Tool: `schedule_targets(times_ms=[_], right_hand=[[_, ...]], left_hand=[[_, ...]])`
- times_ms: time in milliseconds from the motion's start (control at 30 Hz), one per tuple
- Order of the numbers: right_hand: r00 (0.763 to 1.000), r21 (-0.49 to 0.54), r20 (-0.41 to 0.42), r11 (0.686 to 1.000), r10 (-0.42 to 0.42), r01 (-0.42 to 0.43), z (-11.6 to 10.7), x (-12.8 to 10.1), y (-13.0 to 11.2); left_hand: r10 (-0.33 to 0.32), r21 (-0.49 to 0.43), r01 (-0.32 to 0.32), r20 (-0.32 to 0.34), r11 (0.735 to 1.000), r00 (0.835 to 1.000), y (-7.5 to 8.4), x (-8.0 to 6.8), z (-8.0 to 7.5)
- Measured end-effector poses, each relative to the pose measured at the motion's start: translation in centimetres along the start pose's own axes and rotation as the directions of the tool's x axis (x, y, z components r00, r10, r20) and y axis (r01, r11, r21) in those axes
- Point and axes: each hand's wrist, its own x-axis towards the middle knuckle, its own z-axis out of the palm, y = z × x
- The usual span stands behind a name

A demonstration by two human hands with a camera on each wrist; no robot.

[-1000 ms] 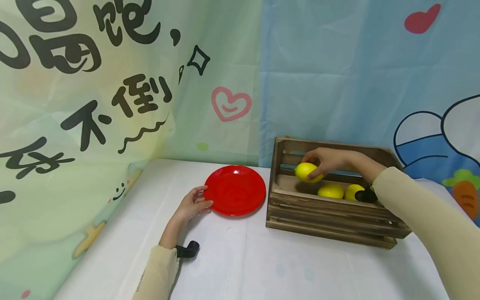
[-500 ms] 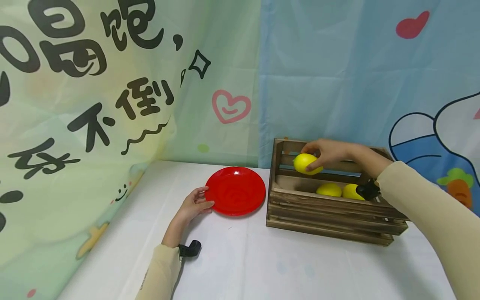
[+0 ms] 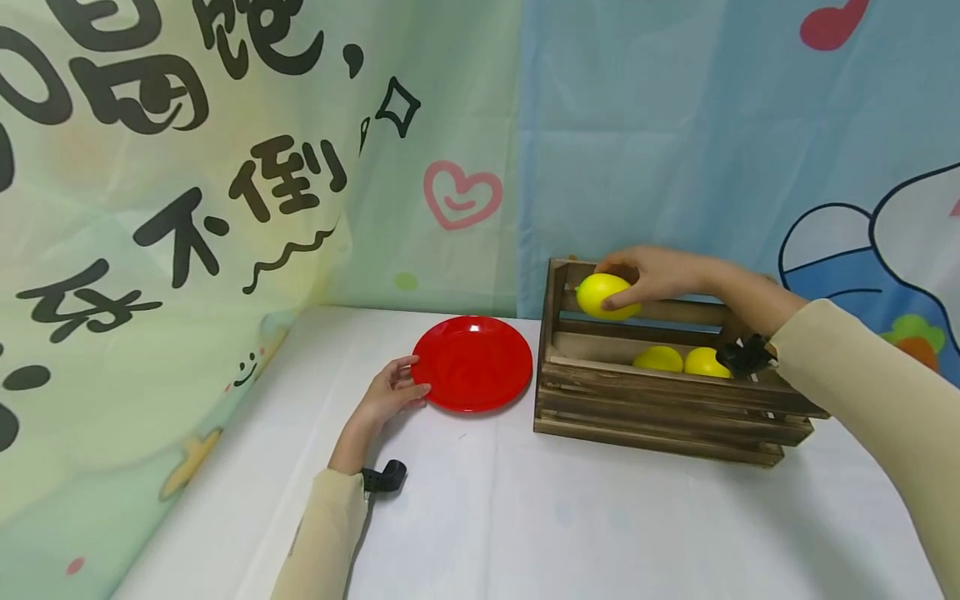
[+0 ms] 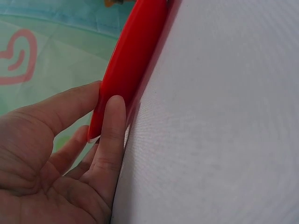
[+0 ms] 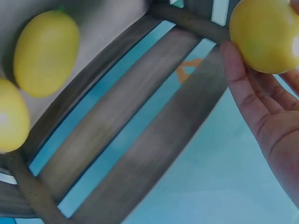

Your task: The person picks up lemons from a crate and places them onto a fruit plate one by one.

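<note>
Left hand, fingers slightly spread, grips left rim of red plate; plate on white table, just left of wooden crate. Crate front partly hides two lemons inside. Above crate, right hand curls round third lemon. Printed backdrop behind.

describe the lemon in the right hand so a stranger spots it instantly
Find the slatted wooden crate right of the red plate. At its left end, the person's right hand grips a yellow lemon. It alone is held; the two other lemons in view lie inside the crate.
</note>
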Motion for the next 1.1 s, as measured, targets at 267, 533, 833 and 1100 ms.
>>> schedule_targets(times_ms=[267,533,833,1100], right_hand=[[0.999,0.007,-0.036,1.0,-0.011,0.011,-0.8,0.3,-3.4],[0.996,0.022,-0.058,0.997,-0.066,0.068,-0.2,0.9,-5.3],[0.985,0.071,-0.128,0.989,-0.118,0.128,1.3,2.2,-7.2],[0.966,0.155,-0.24,0.978,-0.098,0.138,3.4,4.0,-8.7]], left_hand=[[-0.005,0.0,0.005,-0.01,1.0,1.0,0.7,0.1,-0.6],[-0.01,-0.011,0.01,-0.009,1.0,1.0,0.4,0.1,-0.7],[-0.006,-0.034,0.006,-0.01,0.999,1.0,0.0,0.3,-0.2],[-0.012,-0.026,0.012,-0.004,1.0,1.0,-0.2,0.3,0.0]])
